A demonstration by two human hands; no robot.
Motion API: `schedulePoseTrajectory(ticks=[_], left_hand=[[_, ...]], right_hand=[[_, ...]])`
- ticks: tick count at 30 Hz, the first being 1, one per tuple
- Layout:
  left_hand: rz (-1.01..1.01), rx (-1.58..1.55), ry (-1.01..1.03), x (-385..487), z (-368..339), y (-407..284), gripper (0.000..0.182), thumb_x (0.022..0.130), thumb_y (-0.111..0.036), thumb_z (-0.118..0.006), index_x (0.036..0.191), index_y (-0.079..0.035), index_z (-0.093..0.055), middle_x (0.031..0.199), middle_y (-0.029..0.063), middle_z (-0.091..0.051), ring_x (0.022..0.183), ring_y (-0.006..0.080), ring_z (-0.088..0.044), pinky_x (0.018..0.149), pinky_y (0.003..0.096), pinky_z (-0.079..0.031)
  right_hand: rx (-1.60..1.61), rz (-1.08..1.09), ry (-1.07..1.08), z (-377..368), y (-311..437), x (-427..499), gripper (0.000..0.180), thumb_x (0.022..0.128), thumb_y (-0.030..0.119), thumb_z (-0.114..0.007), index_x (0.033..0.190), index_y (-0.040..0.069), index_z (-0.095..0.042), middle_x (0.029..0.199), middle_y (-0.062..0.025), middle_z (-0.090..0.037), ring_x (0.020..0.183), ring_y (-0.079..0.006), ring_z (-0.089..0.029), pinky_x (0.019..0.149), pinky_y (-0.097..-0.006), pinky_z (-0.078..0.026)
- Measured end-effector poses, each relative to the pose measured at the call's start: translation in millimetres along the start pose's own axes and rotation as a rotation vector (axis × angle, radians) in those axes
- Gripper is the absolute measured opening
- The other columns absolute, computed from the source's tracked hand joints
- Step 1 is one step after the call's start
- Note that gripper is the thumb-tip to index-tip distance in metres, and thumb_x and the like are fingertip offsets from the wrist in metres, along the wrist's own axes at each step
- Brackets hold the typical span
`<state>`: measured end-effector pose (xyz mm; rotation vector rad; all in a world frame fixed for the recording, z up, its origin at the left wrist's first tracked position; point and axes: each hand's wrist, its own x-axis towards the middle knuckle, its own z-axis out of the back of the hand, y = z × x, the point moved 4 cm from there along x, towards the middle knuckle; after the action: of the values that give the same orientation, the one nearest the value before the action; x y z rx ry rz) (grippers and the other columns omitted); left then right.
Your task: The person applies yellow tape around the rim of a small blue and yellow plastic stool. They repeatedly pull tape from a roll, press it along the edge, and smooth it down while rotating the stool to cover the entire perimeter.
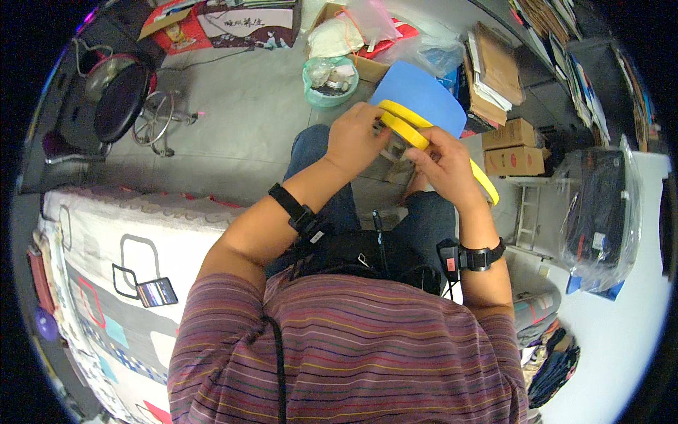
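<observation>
Both my hands are raised in front of my knees around a yellow band-like thing [405, 132], curved like a ring or strip. My left hand [355, 132] grips its left end with bent fingers. My right hand [447, 164] pinches its right end between thumb and fingers. Another yellow curved strip [484, 183] shows beyond my right hand; whether it is joined to the first cannot be told. A blue flat-topped thing [418, 93], perhaps a stool, stands just beyond the hands. Something small between my fingers is blurred.
A green bin [331, 98] with rubbish stands ahead, beside a cardboard box [371, 69] of bags. Small cartons [511, 161] are stacked at the right. A bed with a patterned sheet [196, 254] and a phone [157, 292] lies at the left. A wheeled chair [122, 100] stands at the upper left.
</observation>
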<state>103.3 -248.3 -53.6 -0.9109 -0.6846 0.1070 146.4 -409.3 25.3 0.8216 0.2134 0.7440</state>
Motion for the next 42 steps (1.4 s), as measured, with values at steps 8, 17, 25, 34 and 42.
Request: schedulePoseTrajectory(ticks=[8, 17, 25, 34, 42], left_hand=[[-0.070, 0.030, -0.003, 2.5, -4.3, 0.9, 0.030, 0.070, -0.011, -0.079, 0.094, -0.005, -0.062, 0.090, 0.0123, -0.065, 0.083, 0.0318, -0.065, 0.070, 0.0400, -0.053], [-0.091, 0.081, 0.003, 4.8, -6.6, -1.4, 0.027, 0.071, -0.007, -0.081, 0.092, -0.002, -0.066, 0.087, 0.0127, -0.068, 0.081, 0.0250, -0.068, 0.073, 0.0341, -0.055], [-0.070, 0.087, 0.031, 5.6, -7.0, -2.6, 0.026, 0.069, -0.005, -0.077, 0.091, -0.002, -0.063, 0.087, 0.0132, -0.066, 0.082, 0.0309, -0.066, 0.073, 0.0384, -0.053], [-0.056, 0.090, 0.019, 5.0, -7.2, -3.8, 0.026, 0.069, -0.004, -0.078, 0.091, -0.002, -0.063, 0.085, 0.0128, -0.065, 0.079, 0.0297, -0.066, 0.072, 0.0380, -0.053], [-0.063, 0.070, -0.007, 4.3, -7.5, -2.8, 0.027, 0.069, -0.004, -0.079, 0.090, -0.002, -0.063, 0.084, 0.0127, -0.064, 0.078, 0.0292, -0.065, 0.071, 0.0371, -0.053]], right_hand=[[0.208, -0.158, -0.052, -12.5, -22.6, -21.0, 0.022, 0.091, 0.020, -0.067, 0.097, 0.000, -0.060, 0.080, -0.0126, -0.062, 0.065, -0.0229, -0.064, 0.059, -0.0338, -0.050], [0.097, -0.101, -0.112, -26.1, -57.7, -29.4, 0.028, 0.093, 0.030, -0.061, 0.095, 0.002, -0.058, 0.085, -0.0192, -0.061, 0.080, -0.0391, -0.061, 0.069, -0.0450, -0.048], [0.098, -0.085, -0.191, -22.8, -61.0, -37.8, 0.032, 0.092, 0.036, -0.060, 0.098, 0.004, -0.059, 0.087, -0.0187, -0.062, 0.084, -0.0401, -0.061, 0.071, -0.0467, -0.049], [-0.034, 0.032, -0.255, -2.9, -21.3, -37.6, 0.032, 0.090, 0.037, -0.061, 0.095, 0.004, -0.060, 0.093, -0.0187, -0.063, 0.085, -0.0397, -0.062, 0.073, -0.0485, -0.050], [0.002, 0.103, -0.327, 5.0, -2.9, -28.7, 0.027, 0.089, 0.028, -0.067, 0.092, 0.001, -0.060, 0.077, -0.0154, -0.059, 0.067, -0.0324, -0.061, 0.059, -0.0398, -0.047]])
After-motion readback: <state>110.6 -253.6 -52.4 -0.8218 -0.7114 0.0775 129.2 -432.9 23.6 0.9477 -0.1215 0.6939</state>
